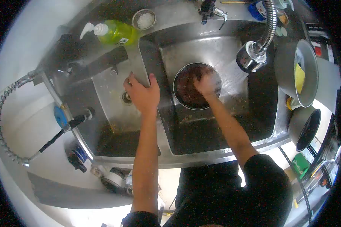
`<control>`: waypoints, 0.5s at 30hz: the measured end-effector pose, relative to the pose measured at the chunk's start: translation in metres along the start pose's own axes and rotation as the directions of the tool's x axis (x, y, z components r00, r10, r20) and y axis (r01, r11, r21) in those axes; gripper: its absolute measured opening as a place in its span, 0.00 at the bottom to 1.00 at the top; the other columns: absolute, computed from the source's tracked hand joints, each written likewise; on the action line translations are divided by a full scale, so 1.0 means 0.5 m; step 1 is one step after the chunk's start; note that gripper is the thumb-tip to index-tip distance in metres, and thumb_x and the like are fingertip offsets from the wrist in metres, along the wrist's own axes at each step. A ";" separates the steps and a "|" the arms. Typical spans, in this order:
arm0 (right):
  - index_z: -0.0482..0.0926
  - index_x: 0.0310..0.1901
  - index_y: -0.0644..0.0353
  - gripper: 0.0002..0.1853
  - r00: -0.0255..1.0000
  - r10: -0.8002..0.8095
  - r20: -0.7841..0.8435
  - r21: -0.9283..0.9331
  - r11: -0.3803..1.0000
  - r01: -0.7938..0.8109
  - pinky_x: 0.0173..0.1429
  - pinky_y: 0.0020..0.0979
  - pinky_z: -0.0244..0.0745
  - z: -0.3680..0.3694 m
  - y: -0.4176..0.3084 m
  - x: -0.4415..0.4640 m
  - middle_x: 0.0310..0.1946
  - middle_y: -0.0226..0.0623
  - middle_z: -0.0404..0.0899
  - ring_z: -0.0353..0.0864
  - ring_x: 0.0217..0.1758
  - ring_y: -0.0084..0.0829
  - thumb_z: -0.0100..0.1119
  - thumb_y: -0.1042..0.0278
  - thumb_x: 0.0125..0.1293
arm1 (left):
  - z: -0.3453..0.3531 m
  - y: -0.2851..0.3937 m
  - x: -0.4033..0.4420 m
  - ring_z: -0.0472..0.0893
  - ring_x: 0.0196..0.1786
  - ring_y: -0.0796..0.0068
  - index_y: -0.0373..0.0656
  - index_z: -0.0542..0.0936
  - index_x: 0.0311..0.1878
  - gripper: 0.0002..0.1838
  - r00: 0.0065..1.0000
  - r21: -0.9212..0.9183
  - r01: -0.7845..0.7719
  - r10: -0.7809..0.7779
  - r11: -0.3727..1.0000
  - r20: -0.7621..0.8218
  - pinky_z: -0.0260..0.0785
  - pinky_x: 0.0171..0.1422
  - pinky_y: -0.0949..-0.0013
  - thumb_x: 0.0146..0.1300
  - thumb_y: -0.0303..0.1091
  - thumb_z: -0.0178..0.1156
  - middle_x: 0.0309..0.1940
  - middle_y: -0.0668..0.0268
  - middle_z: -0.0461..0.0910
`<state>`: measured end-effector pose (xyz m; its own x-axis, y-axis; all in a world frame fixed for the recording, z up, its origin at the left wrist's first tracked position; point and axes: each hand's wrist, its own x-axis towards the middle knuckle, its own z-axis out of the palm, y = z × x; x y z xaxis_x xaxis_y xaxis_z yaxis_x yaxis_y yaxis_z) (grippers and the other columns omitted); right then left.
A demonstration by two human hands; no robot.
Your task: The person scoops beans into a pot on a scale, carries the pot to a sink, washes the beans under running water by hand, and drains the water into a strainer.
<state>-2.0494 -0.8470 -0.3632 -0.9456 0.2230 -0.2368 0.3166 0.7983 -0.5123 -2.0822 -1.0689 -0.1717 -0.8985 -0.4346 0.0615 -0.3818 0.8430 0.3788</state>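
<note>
Head view, round vessel [174, 86], right hand [207, 84] over it

No writing can be read; the small pale label [123, 40] on the green pump bottle [116, 31], near the back edge of the sink [139, 62], is illegible.

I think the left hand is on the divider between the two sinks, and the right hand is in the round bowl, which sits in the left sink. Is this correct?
Not quite: the head view shows the round bowl in the right sink. The left hand is on the divider, and the right hand is in the bowl.
</note>
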 end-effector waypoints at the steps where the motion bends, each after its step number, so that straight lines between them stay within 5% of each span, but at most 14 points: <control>1: 0.81 0.64 0.52 0.30 0.965 -0.158 -0.209 -0.078 0.986 0.145 0.71 0.65 0.67 0.003 0.005 0.001 0.63 0.61 0.78 0.71 0.71 0.64 0.57 0.39 0.71 | -0.001 0.002 0.000 0.72 0.67 0.37 0.30 0.70 0.69 0.40 1.000 0.005 0.007 -0.007 1.000 0.005 0.67 0.71 0.45 0.64 0.51 0.68 0.66 0.39 0.68; 5: 0.81 0.65 0.46 0.28 0.890 -0.398 0.222 -0.304 0.839 0.451 0.75 0.63 0.62 -0.026 -0.052 -0.025 0.66 0.55 0.76 0.67 0.74 0.60 0.58 0.40 0.70 | 0.005 0.003 0.003 0.72 0.67 0.37 0.30 0.71 0.68 0.39 1.000 0.010 -0.005 0.005 1.000 -0.017 0.68 0.70 0.45 0.64 0.51 0.68 0.66 0.39 0.69; 7: 0.81 0.65 0.43 0.26 0.685 -0.552 0.476 -0.231 0.673 0.703 0.76 0.62 0.61 -0.002 -0.040 -0.039 0.67 0.51 0.76 0.65 0.75 0.57 0.57 0.42 0.70 | -0.003 0.010 0.002 0.72 0.67 0.37 0.30 0.71 0.68 0.39 1.000 0.010 0.016 -0.016 1.000 -0.018 0.67 0.70 0.45 0.63 0.51 0.68 0.66 0.39 0.69; 10: 0.84 0.62 0.43 0.22 0.305 -0.847 0.434 -0.034 0.323 0.946 0.76 0.60 0.63 0.051 0.077 -0.019 0.67 0.45 0.77 0.66 0.75 0.52 0.55 0.46 0.72 | -0.009 0.013 0.001 0.72 0.67 0.37 0.31 0.71 0.68 0.39 0.999 -0.032 0.041 -0.040 0.999 0.017 0.67 0.71 0.45 0.63 0.50 0.68 0.66 0.39 0.69; 13: 0.81 0.64 0.44 0.24 0.282 -0.792 0.542 0.014 0.344 0.939 0.77 0.61 0.59 0.050 0.131 0.017 0.69 0.45 0.74 0.64 0.77 0.53 0.56 0.45 0.71 | 0.002 0.000 0.002 0.71 0.68 0.38 0.31 0.71 0.69 0.39 1.000 0.014 0.011 -0.011 1.000 -0.003 0.67 0.71 0.45 0.63 0.50 0.68 0.66 0.39 0.69; 15: 0.80 0.65 0.45 0.26 0.392 -0.729 0.562 0.072 0.515 0.854 0.78 0.61 0.56 0.051 0.149 0.040 0.71 0.44 0.72 0.62 0.77 0.54 0.56 0.43 0.71 | 0.004 0.000 0.003 0.71 0.68 0.37 0.31 0.71 0.69 0.39 1.000 0.006 0.011 -0.011 1.000 -0.008 0.67 0.71 0.44 0.63 0.50 0.68 0.66 0.39 0.69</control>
<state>-2.0427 -0.7972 -0.4272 -0.5594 -0.8084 -0.1832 -0.6389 0.5613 -0.5260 -2.0840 -1.0691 -0.1733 -0.8925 -0.4464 0.0643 -0.3932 0.8399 0.3741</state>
